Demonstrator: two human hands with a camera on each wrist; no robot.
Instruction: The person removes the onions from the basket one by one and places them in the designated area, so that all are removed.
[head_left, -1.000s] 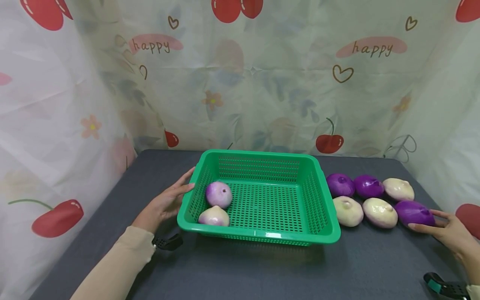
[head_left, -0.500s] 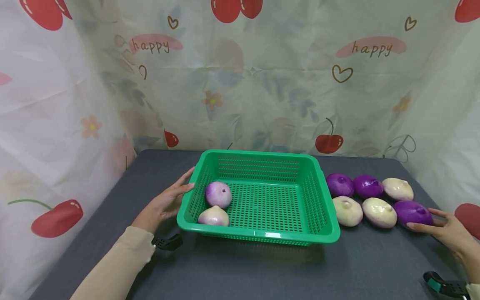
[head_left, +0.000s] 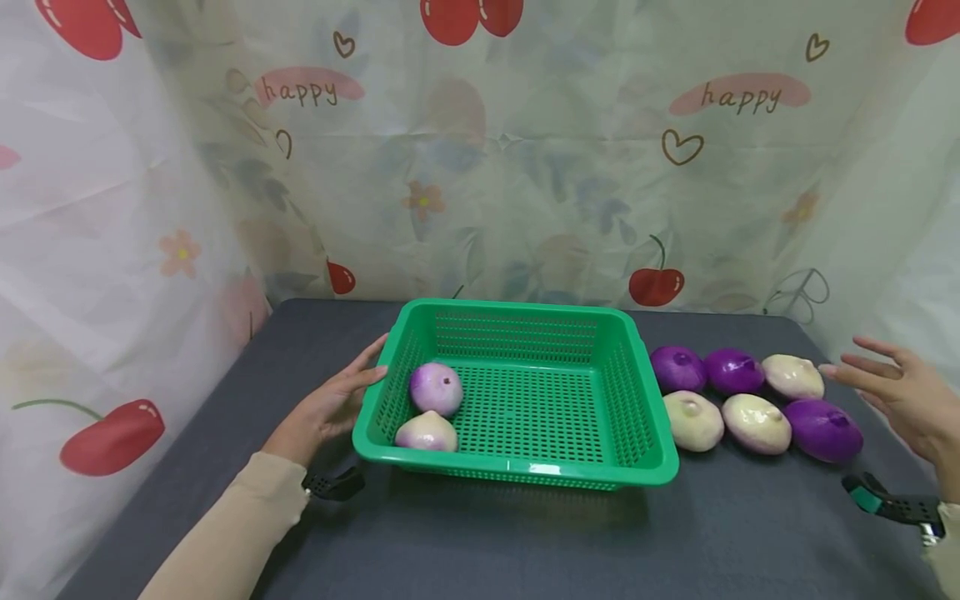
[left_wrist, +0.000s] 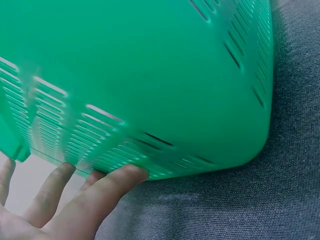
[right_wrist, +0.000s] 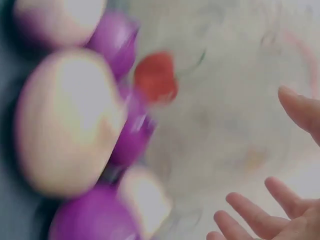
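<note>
In the head view my left hand (head_left: 330, 407) rests against the left side of a green perforated basket (head_left: 517, 477), fingers extended. The left wrist view shows its fingertips touching the outer wall of the basket (left_wrist: 150, 85). Two pale purple-tinged onions, one (head_left: 436, 389) behind the other (head_left: 427, 432), sit inside at the left. My right hand (head_left: 903, 396) is raised with spread fingers at the far right, holding nothing. Nearest to it are a white onion (head_left: 792, 377) and a purple onion (head_left: 823, 431). In the blurred right wrist view the right hand (right_wrist: 280, 215) is apart from the onions.
Right of the basket more onions stand in two rows: purple ones (head_left: 678, 369) (head_left: 733, 372) behind, whitish ones (head_left: 693, 422) (head_left: 757, 424) in front. A grey cloth (head_left: 480, 542) covers the table. Printed curtains (head_left: 510, 192) enclose the back and sides.
My right hand has let go of the purple onion at the row's right end and moved up and away from it. The left hand and the basket stay put.
</note>
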